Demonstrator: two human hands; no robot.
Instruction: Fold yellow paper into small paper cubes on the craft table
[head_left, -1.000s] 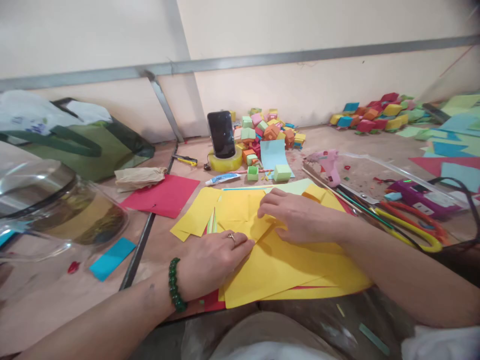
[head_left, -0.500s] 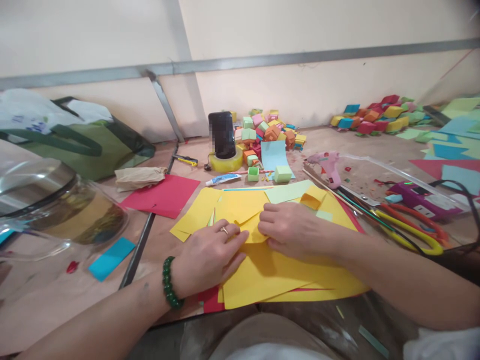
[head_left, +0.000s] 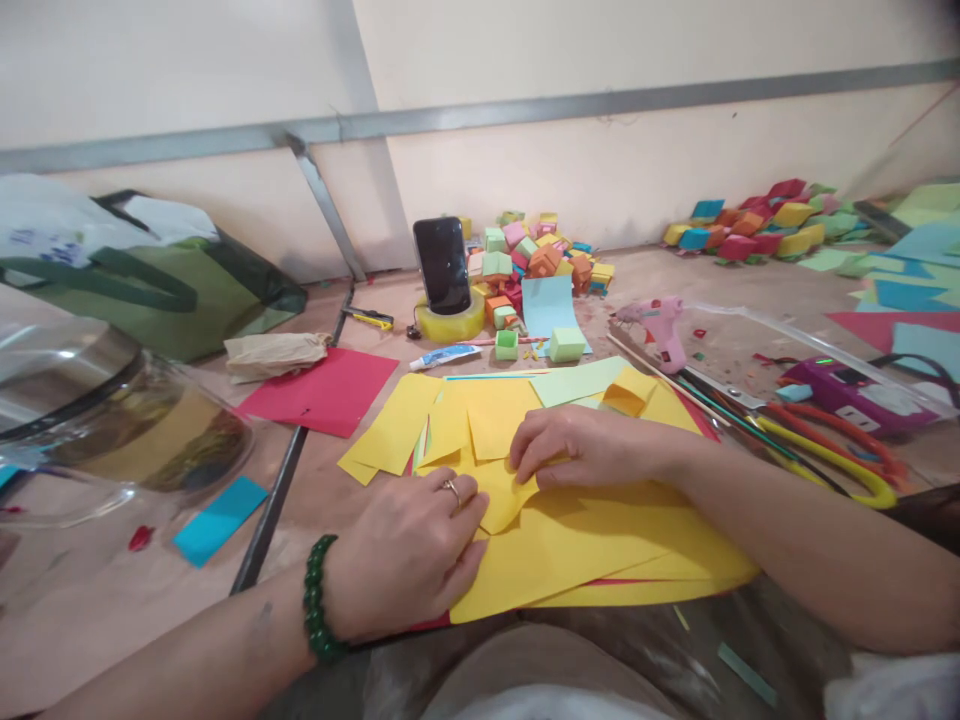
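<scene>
A piece of yellow paper (head_left: 501, 500) with cut, folded flaps lies between my hands, on top of larger yellow sheets (head_left: 592, 545). My left hand (head_left: 409, 555), with a ring and a green bead bracelet on its side, presses curled fingers on the piece's left edge. From the right, my right hand (head_left: 581, 445) pinches the same piece with bent fingers; its fingertips are partly hidden. One flap (head_left: 491, 430) stands slightly raised beyond the fingers. A small folded yellow strip (head_left: 630, 390) rests behind my right hand.
A phone (head_left: 442, 265) leans on a tape roll (head_left: 450, 320) near piled paper cubes (head_left: 551, 260). To the right are a pink glue gun (head_left: 660, 330), scissors (head_left: 847, 475) and a purple power strip (head_left: 840, 390). A glass teapot (head_left: 172, 430) stands left, near red paper (head_left: 330, 390).
The yellow piece has opened out flatter, its flaps now spread away from me. My left hand has slid a little left and nearer; my right hand's fingers have shifted slightly left along the piece.
</scene>
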